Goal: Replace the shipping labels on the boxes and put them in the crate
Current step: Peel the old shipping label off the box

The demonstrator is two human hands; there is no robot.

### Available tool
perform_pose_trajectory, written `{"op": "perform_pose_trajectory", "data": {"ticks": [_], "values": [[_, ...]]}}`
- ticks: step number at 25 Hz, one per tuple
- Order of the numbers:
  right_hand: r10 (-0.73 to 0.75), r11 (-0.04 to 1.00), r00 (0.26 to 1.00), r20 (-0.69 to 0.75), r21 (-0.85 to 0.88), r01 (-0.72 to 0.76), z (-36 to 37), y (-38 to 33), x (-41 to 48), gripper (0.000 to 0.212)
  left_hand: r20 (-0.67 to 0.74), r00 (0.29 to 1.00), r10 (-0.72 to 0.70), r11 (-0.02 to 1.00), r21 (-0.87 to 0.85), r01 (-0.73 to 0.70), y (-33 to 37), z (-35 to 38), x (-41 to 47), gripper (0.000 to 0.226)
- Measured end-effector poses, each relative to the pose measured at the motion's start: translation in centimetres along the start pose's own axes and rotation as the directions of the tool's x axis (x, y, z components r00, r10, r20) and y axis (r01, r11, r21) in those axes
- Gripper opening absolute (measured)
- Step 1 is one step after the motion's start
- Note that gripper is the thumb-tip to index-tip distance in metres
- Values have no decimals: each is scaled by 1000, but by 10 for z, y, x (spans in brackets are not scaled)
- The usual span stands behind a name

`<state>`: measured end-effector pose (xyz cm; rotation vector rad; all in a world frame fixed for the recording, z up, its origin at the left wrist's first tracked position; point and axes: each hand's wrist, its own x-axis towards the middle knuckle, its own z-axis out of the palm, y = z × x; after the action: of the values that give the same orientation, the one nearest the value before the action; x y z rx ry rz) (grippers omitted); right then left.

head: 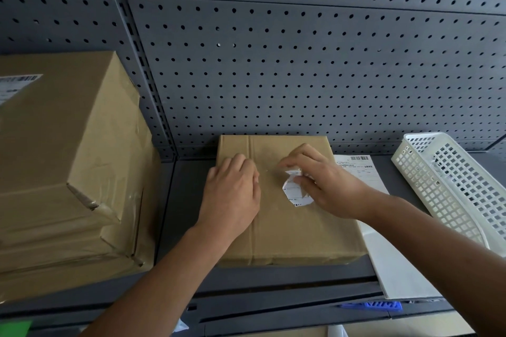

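Left hand (232,189) loose on box (290,235), right hand (328,186) around crumpled label (293,189); basket (421,178) near.

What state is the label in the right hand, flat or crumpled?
Crumpled: the label is bunched and creased, pinched by the right hand.

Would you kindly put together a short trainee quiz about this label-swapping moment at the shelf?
1. True or false: the right hand pinches a crumpled white label above the middle cardboard box.
2. What lies on the shelf just right of that box? A) a printed label sheet B) scissors C) a tape roll
3. Fill in: the left hand rests on top of the ____.

Key: 1 true; 2 A; 3 middle cardboard box.
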<state>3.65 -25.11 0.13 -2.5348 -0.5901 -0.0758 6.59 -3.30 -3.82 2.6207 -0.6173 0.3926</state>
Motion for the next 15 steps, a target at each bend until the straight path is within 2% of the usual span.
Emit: {"op": "perform_pose_trajectory", "data": {"ticks": [4, 11, 15], "values": [[-9, 999, 999, 31, -50, 10, 8, 9, 7, 26, -5, 1000, 1, 1000, 8, -1, 0, -1, 0, 6], [44, 997, 993, -107, 74, -36, 0, 11, -22, 24, 7, 1000, 0, 1000, 20, -1, -1, -2, 0, 5], [139, 978, 984, -113, 169, -118, -7, 8, -44, 25, 23, 1000, -9, 999, 30, 9, 0, -1, 1, 7]]}}
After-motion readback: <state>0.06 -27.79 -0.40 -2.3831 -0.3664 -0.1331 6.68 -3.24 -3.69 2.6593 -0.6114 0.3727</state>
